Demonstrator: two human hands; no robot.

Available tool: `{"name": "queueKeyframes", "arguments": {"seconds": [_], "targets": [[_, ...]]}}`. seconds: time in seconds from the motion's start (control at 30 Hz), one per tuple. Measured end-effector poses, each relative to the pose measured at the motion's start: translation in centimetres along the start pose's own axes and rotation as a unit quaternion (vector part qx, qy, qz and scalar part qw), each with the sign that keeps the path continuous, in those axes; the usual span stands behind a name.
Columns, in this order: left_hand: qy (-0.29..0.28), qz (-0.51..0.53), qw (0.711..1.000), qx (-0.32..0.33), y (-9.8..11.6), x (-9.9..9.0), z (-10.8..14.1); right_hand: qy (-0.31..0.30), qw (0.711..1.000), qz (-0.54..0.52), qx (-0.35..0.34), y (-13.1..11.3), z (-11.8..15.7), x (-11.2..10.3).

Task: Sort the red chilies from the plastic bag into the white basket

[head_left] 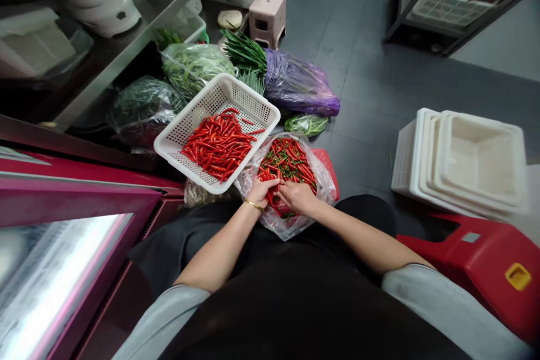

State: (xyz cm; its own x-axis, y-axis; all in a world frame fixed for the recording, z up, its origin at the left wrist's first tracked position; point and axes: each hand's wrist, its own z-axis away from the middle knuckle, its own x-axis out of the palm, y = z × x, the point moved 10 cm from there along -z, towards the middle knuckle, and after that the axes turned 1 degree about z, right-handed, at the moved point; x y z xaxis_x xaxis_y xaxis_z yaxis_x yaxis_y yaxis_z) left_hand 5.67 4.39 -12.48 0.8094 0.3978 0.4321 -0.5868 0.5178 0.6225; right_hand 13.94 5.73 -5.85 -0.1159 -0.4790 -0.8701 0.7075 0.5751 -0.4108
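Observation:
My left hand point(260, 190), with a gold bracelet at the wrist, is closed around red chili peppers over an open clear plastic bag point(287, 229). My right hand point(297, 197) meets it, fingers pinched together at the end of a chili. Beneath and beyond both hands, the bag is full of red chilies with green stems point(291, 158). Just beyond my left hand, a white perforated basket point(169, 143) stands tilted, holding a heap of red chilies point(219, 146) that look stemless. A red plastic edge point(328, 169) shows behind the bag.
Bagged greens point(196, 64) and green stalks in a purple bag point(297, 81) lie beyond the basket. A pink stool point(267, 14) stands farther back. Nested white baskets point(481, 157) and a red plastic object point(485, 259) are at right. A metal shelf point(169, 8) and lit cabinet point(97, 259) flank the left.

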Motion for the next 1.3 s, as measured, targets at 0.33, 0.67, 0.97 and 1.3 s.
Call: {"name": "queueKeyframes", "arguments": {"seconds": [0.33, 0.67, 0.97, 1.3], "targets": [[-0.155, -0.119, 0.979, -0.058, -0.8, 1.7, 2.1, -0.010, 0.997, -0.071, 0.039, 2.6, -2.9, -1.1], [0.044, -0.326, 0.923, 0.201, 5.8, -0.4, 1.0, -0.028, 0.979, 0.202, 0.003, 6.1, -7.8, -3.5], [0.003, -0.535, 0.776, 0.334, 7.4, 2.0, 1.1, -0.080, 0.979, 0.130, -0.132, 3.5, -5.7, -2.1], [0.027, -0.161, 0.963, 0.213, 7.5, -2.0, 0.0, -0.066, 0.972, -0.210, -0.076, 4.0, -3.2, -3.7]]}}
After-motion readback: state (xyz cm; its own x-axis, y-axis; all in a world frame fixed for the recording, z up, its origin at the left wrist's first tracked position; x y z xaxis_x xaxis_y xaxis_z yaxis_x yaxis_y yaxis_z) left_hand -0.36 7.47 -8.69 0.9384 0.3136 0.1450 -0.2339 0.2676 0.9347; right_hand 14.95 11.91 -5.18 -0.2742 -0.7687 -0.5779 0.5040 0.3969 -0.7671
